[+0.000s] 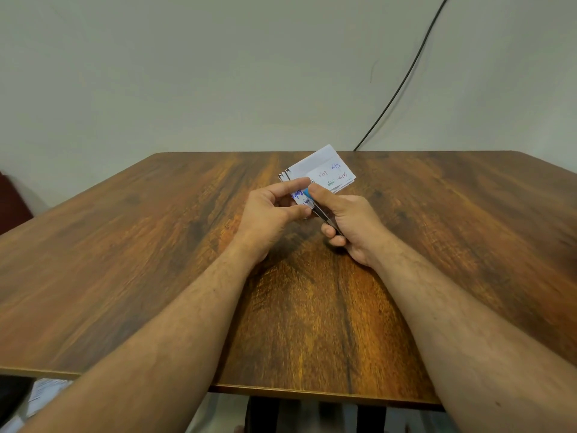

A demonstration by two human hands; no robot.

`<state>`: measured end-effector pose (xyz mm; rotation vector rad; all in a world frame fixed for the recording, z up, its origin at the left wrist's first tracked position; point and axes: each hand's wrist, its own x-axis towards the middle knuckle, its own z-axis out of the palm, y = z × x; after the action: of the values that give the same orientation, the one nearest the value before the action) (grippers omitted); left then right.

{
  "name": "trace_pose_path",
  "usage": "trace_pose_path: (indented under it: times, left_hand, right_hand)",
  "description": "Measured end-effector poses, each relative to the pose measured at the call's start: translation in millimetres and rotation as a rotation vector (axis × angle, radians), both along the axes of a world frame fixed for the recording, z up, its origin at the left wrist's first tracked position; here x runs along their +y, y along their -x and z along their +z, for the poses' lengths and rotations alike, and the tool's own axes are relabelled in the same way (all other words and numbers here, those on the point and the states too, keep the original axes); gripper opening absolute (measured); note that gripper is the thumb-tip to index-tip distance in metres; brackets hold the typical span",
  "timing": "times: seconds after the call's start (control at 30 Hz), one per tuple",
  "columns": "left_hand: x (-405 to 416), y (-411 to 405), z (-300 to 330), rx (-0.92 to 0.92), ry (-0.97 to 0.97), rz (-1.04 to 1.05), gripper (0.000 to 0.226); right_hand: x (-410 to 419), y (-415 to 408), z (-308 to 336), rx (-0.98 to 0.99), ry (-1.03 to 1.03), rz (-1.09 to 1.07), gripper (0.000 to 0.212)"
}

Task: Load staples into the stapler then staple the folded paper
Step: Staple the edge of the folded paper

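Note:
Above the middle of the wooden table [156, 245], my left hand [274, 210] pinches the near corner of a folded white paper [324, 170] with coloured handwriting on it. My right hand [346, 223] grips a small stapler [321, 214] with a blue tip and a dark metal body; its front end sits at the paper's near edge, between my two thumbs. Most of the stapler is hidden inside my right fist. No loose staples are in sight.
A black cable [406, 76] runs down the pale wall to the table's far edge. A dark red object [12, 201] sits at the far left beyond the table. Some papers [40, 398] lie below the table's near left edge.

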<state>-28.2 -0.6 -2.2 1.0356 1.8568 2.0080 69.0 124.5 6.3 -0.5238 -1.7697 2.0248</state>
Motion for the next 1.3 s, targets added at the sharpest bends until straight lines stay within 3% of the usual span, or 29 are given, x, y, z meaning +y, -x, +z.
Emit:
trace_pose_path:
  times: [0.37, 0.53, 1.3]
  left_hand:
    - [-0.6, -3.3, 2.2, -0.038, -0.048, -0.035, 0.046]
    - [2.2, -4.1, 1.5, -0.118, -0.125, -0.048, 0.028]
    - [0.0, -1.2, 0.2, -0.076, -0.101, -0.144, 0.049]
  right_hand:
    - [1.7, 0.8, -0.2, 0.008, 0.027, 0.038, 0.039]
    - [2.1, -0.7, -0.2, 0.018, 0.004, 0.048, 0.037]
    - [1.8, -3.5, -0.4, -0.017, -0.076, 0.018, 0.035]
